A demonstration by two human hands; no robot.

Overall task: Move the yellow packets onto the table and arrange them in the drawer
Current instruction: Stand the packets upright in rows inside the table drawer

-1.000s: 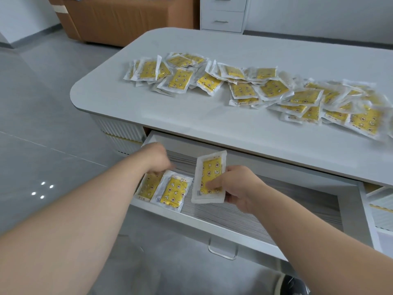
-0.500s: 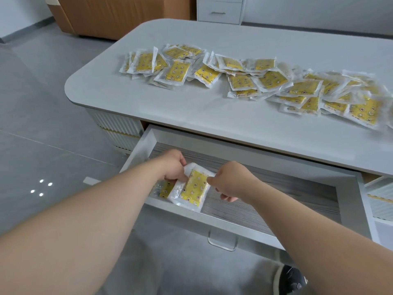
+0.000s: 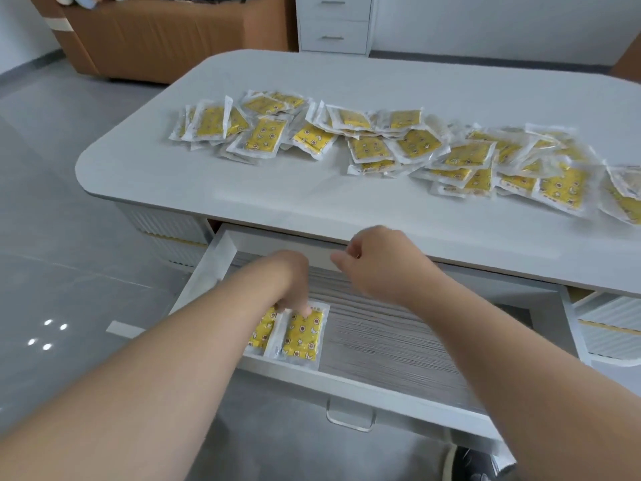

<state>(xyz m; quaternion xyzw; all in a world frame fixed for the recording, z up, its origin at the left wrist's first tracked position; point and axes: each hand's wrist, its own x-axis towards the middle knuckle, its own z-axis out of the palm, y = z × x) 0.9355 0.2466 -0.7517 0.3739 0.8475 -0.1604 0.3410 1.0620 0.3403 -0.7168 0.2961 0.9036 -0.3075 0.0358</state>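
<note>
While left hand (image 3: 290, 284) presses packet (image 3: 302, 338) in drawer (image 3: 385, 336), right hand (image 3: 379, 265) hovers loosely curled, empty; heap (image 3: 412, 144) crowds table (image 3: 305, 203).

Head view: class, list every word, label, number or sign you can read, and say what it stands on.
No readable text anywhere in this view.
Packet in the drawer: small printed pictures, stars and moons among them; any lettering is too blurred to read.
Packets on the table: same print, too small and blurred.
White cabinet: no label visible.
</note>
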